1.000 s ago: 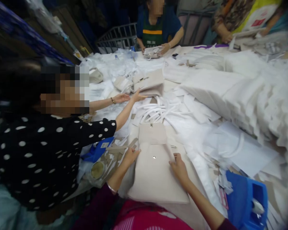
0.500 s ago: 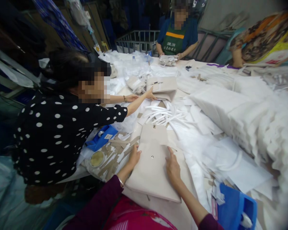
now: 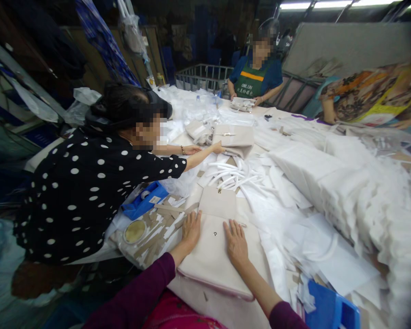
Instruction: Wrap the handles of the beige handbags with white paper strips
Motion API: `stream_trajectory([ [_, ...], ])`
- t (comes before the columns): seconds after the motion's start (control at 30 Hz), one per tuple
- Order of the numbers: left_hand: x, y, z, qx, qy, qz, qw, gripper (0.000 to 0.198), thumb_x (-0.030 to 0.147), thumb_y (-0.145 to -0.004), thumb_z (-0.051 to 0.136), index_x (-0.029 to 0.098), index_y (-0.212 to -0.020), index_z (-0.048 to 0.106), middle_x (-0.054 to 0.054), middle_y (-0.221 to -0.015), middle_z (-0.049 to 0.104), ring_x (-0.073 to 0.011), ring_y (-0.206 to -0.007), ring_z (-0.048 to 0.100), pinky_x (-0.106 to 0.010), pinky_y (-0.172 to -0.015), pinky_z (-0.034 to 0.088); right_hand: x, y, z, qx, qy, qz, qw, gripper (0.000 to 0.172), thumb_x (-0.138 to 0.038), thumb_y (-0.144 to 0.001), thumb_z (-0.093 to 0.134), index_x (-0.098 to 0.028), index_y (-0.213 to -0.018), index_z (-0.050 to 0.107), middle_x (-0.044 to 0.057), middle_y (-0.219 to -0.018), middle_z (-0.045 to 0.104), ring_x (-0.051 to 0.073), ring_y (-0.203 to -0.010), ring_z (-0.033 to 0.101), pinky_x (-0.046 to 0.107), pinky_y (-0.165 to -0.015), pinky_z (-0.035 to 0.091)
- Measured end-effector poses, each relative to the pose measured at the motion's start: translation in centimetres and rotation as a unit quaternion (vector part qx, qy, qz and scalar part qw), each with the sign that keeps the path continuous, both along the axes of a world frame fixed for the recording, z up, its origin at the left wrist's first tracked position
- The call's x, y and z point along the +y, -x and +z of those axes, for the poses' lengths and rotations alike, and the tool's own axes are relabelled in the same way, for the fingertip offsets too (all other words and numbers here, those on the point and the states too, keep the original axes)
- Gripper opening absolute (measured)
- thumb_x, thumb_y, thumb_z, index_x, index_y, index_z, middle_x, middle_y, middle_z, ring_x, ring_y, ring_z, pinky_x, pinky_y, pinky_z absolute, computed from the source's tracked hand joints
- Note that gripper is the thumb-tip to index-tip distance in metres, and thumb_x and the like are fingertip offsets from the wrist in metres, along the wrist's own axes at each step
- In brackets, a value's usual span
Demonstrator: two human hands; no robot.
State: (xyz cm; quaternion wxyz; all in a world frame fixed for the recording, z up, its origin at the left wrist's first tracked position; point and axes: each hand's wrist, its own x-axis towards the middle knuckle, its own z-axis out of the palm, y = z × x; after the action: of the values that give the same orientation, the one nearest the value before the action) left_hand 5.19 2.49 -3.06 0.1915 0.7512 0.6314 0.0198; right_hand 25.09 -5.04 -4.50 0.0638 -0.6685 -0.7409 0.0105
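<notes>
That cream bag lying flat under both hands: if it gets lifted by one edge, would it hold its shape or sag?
The cream bag lies flat with both the left hand and the right hand pressed on it, so it probably bends rather than staying rigid. Its open flap lies limp, suggesting some sag. The smooth face may slide easily over the paper-strewn table.

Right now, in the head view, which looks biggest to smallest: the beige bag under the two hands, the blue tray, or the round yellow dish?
1. Beige bag, though it lies nearest the camera.
2. Blue tray.
3. Round yellow dish, clearly smallest.
</notes>
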Motion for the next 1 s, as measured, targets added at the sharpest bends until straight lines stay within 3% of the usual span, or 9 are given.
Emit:
stream_trajectory([
  [0.07,0.1,-0.4,0.1,0.032,-0.023,-0.088,0.995,0.051,0.005,-0.090,0.027,0.026,-0.133,0.045,-0.010,-0.143,0.039,-0.0298,-0.133,0.031,-0.048,-0.107,0.026,0.3,-0.2,-0.1,0.006,0.017,-0.003,1.000,0.057,-0.007,-0.085,0.034,-0.023,-0.140,0.043,0.011,-0.144,0.041,0.028,-0.134,0.031,0.048,-0.109,0.024],
  [0.13,0.4,-0.7,0.4,0.033,-0.022,-0.150,0.988,0.047,0.007,-0.090,0.030,0.028,-0.128,0.050,-0.007,-0.139,0.041,-0.0286,-0.130,0.032,-0.045,-0.105,0.028,0.7,-0.3,0.0,0.017,0.032,-0.019,0.999,0.055,-0.010,-0.088,0.034,-0.026,-0.139,0.043,0.010,-0.143,0.042,0.028,-0.133,0.033,0.046,-0.106,0.029],
  [0.3,0.8,-0.8,1.6,0.014,-0.015,-0.170,0.985,0.042,0.009,-0.091,0.034,0.027,-0.126,0.050,-0.007,-0.124,0.046,-0.0233,-0.116,0.036,-0.034,-0.095,0.035,0.5,0.2,0.7,0.053,0.028,-0.058,0.997,0.043,-0.035,-0.095,0.036,-0.025,-0.135,0.049,0.011,-0.139,0.047,0.029,-0.129,0.037,0.042,-0.098,0.037],
  [0.47,-0.9,-1.0,1.9,0.046,-0.002,-0.219,0.975,0.041,0.011,-0.092,0.034,0.029,-0.125,0.049,-0.006,-0.121,0.047,-0.0231,-0.113,0.039,-0.033,-0.090,0.037,-3.0,0.3,0.5,0.051,0.011,-0.088,0.995,0.042,-0.035,-0.095,0.039,-0.024,-0.134,0.051,0.013,-0.137,0.047,0.030,-0.128,0.038,0.044,-0.099,0.036],
  [0.57,-1.9,-1.8,2.2,0.074,-0.010,-0.264,0.962,0.039,0.013,-0.092,0.035,0.029,-0.124,0.050,-0.006,-0.123,0.049,-0.0248,-0.114,0.041,-0.038,-0.092,0.037,-5.0,0.2,0.4,0.051,0.001,-0.106,0.993,0.042,-0.034,-0.095,0.040,-0.024,-0.135,0.049,0.014,-0.139,0.045,0.031,-0.129,0.037,0.045,-0.100,0.035],
  [0.73,-2.6,-4.5,3.3,0.087,0.004,-0.323,0.942,0.036,0.012,-0.092,0.031,0.014,-0.115,0.059,-0.013,-0.128,0.052,-0.0269,-0.123,0.041,-0.049,-0.110,0.020,-5.4,0.5,0.9,0.064,0.009,-0.128,0.990,0.041,-0.034,-0.094,0.043,-0.025,-0.133,0.052,0.014,-0.139,0.046,0.031,-0.129,0.038,0.046,-0.101,0.034],
  [0.83,-3.4,-5.2,2.9,0.047,0.042,-0.349,0.935,0.044,0.028,-0.092,0.041,0.016,-0.134,0.047,-0.014,-0.144,0.040,-0.0317,-0.134,0.030,-0.054,-0.110,0.020,-4.9,0.6,1.2,0.085,0.029,-0.137,0.987,0.043,-0.033,-0.092,0.046,-0.026,-0.134,0.050,0.014,-0.140,0.045,0.030,-0.130,0.038,0.046,-0.102,0.035],
  [0.93,-4.1,-4.6,1.5,0.004,0.024,-0.355,0.934,0.065,0.041,-0.087,0.051,0.031,-0.146,0.024,-0.006,-0.153,0.026,-0.0346,-0.141,0.013,-0.064,-0.109,0.007,-4.1,0.0,3.0,0.120,0.083,-0.146,0.978,0.044,-0.029,-0.089,0.052,-0.027,-0.133,0.051,0.013,-0.141,0.044,0.030,-0.131,0.036,0.047,-0.103,0.035],
  [1.0,-4.2,-4.1,0.6,-0.009,0.010,-0.353,0.936,0.067,0.042,-0.087,0.052,0.037,-0.146,0.021,-0.002,-0.155,0.023,-0.0341,-0.143,0.008,-0.065,-0.109,0.003,-3.7,-0.9,6.4,0.189,0.119,-0.163,0.961,0.039,-0.022,-0.084,0.057,-0.023,-0.123,0.059,0.014,-0.137,0.048,0.030,-0.129,0.040,0.048,-0.103,0.035],
])
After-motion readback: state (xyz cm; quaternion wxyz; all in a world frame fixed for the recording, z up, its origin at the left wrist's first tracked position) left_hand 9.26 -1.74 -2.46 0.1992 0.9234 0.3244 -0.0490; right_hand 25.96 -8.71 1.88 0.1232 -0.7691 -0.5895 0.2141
